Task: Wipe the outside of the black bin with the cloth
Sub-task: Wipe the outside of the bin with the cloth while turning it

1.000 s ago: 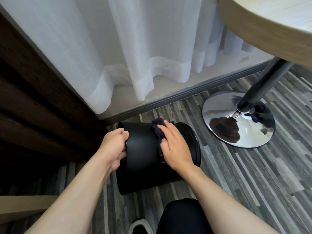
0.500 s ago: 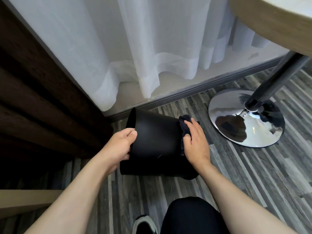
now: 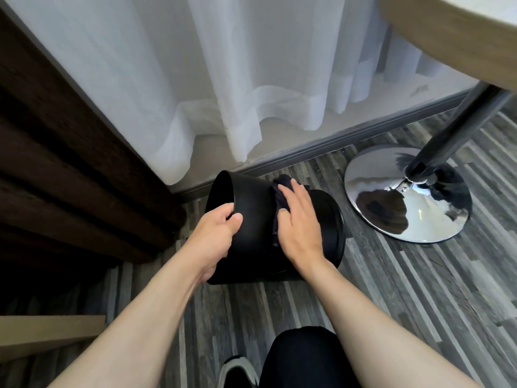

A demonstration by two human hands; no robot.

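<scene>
No writing, label, brand mark or number can be read anywhere here. The black bin is plain beside the fingers pressing on it, and the dark cloth under them carries no tag I can make out.

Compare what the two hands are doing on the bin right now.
The left hand curls over the rim of the bin, thumb outside and fingers hooked inside; the right hand lies flat on the outer wall. The right hand presses the cloth against the bin; the left hand holds no cloth. Both hands touch the bin, which lies tipped on the floor.
</scene>
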